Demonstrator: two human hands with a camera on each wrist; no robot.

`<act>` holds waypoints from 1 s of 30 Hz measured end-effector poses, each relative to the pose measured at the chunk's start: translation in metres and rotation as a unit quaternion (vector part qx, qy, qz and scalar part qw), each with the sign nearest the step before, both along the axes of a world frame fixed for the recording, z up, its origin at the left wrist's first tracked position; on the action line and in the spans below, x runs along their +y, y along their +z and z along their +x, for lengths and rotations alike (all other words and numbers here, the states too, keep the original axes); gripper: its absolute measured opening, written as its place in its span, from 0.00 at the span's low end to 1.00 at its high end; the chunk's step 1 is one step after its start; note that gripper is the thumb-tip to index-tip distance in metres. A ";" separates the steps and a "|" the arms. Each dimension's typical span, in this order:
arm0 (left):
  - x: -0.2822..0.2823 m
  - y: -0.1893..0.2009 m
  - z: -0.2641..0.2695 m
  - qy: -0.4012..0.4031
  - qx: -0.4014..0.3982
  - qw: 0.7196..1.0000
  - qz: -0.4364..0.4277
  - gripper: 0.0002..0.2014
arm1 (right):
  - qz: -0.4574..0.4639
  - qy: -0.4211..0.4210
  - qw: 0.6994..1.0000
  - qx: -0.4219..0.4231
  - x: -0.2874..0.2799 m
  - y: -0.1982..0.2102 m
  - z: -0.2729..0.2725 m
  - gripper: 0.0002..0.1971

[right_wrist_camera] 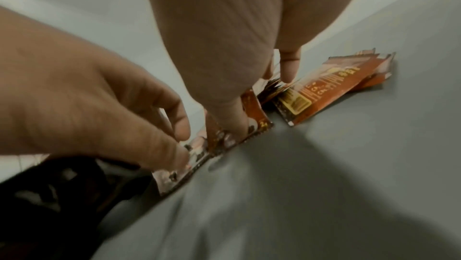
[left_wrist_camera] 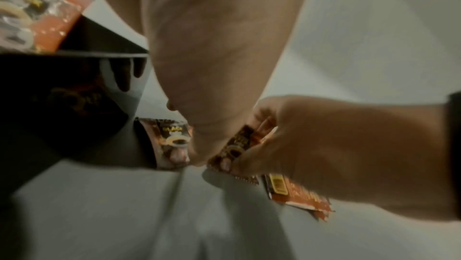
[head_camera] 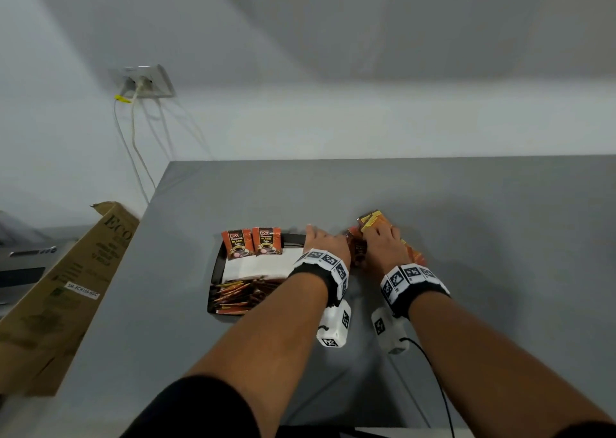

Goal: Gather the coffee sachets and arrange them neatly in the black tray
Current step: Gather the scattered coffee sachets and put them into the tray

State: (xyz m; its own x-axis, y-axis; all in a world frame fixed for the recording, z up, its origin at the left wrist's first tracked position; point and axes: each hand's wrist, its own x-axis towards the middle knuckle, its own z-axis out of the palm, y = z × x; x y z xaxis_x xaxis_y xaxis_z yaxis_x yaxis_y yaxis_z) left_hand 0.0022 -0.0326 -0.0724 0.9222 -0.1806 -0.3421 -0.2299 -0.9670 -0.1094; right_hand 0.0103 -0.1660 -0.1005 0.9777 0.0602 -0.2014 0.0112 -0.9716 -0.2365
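Observation:
A black tray (head_camera: 216,271) holds two orange-and-black coffee sachets (head_camera: 251,242) propped at its back wall. Just right of the tray lies a loose pile of the same coffee sachets (head_camera: 370,219) on the grey table. My left hand (head_camera: 325,242) is by the tray's right edge, its curled fingers (right_wrist_camera: 179,126) on sachets standing on edge (right_wrist_camera: 199,157). My right hand (head_camera: 383,241) is over the pile and pinches one sachet (left_wrist_camera: 237,146) between thumb and fingers. More sachets (right_wrist_camera: 336,84) lie flat beyond it. The hands hide most of the pile in the head view.
White paper (head_camera: 260,266) and several thin stick sachets (head_camera: 240,296) fill the tray's middle and front. A cardboard box (head_camera: 66,287) leans off the table's left edge. A wall socket with cables (head_camera: 146,82) is at the back left. A black cable (head_camera: 433,371) trails from my right wrist.

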 end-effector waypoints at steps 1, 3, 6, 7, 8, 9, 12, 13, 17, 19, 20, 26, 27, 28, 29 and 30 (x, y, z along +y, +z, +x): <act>-0.003 -0.003 0.001 0.004 0.003 1.000 0.011 0.19 | 0.032 -0.007 0.999 0.001 -0.002 0.003 0.001 0.17; -0.006 -0.009 0.002 0.011 0.004 1.000 0.022 0.19 | 0.091 -0.017 0.995 0.022 -0.006 0.006 0.005 0.09; -0.007 -0.010 0.003 0.028 -0.008 1.000 0.009 0.20 | 0.186 -0.034 0.982 0.000 -0.014 0.020 0.011 0.07; -0.008 -0.009 0.003 0.033 -0.010 0.999 -0.005 0.19 | 0.200 -0.047 0.979 -0.011 -0.016 0.028 0.014 0.06; -0.008 -0.006 0.004 0.035 -0.009 0.999 -0.020 0.19 | 0.217 -0.063 0.974 -0.016 -0.018 0.037 0.017 0.06; -0.008 -0.003 0.004 0.034 -0.005 0.999 -0.036 0.18 | 0.220 -0.080 0.972 -0.015 -0.021 0.045 0.021 0.06; -0.007 0.007 0.007 0.024 0.015 0.994 -0.105 0.16 | 0.210 -0.135 0.968 -0.017 -0.032 0.053 0.036 0.08; -0.007 0.010 0.008 0.028 0.018 0.991 -0.132 0.16 | 0.209 -0.156 0.965 -0.016 -0.035 0.050 0.041 0.11; -0.005 0.022 0.015 0.061 0.018 0.972 -0.226 0.19 | 0.188 -0.157 0.969 0.031 -0.038 0.037 0.056 0.18; -0.006 0.023 0.019 0.082 0.029 0.961 -0.262 0.20 | 0.148 -0.132 0.979 0.047 -0.036 0.032 0.056 0.20; -0.008 0.024 0.021 0.085 0.032 0.959 -0.270 0.18 | 0.117 -0.119 0.985 0.047 -0.035 0.028 0.055 0.20; -0.021 0.000 0.028 0.086 0.012 0.955 -0.282 0.15 | 0.004 -0.065 0.997 0.031 -0.038 0.015 0.048 0.20; -0.024 -0.006 0.027 0.098 0.008 0.955 -0.281 0.17 | 0.010 -0.059 0.998 0.031 -0.039 0.015 0.047 0.15; -0.025 -0.011 0.027 0.104 0.005 0.955 -0.279 0.21 | 0.023 -0.055 0.998 0.038 -0.039 0.017 0.045 0.09; -0.027 -0.015 0.027 0.106 0.002 0.957 -0.269 0.25 | 0.038 -0.048 0.997 0.050 -0.040 0.018 0.044 0.05; -0.028 -0.019 0.027 0.106 0.000 0.961 -0.255 0.28 | 0.057 -0.048 0.996 0.055 -0.040 0.018 0.043 0.06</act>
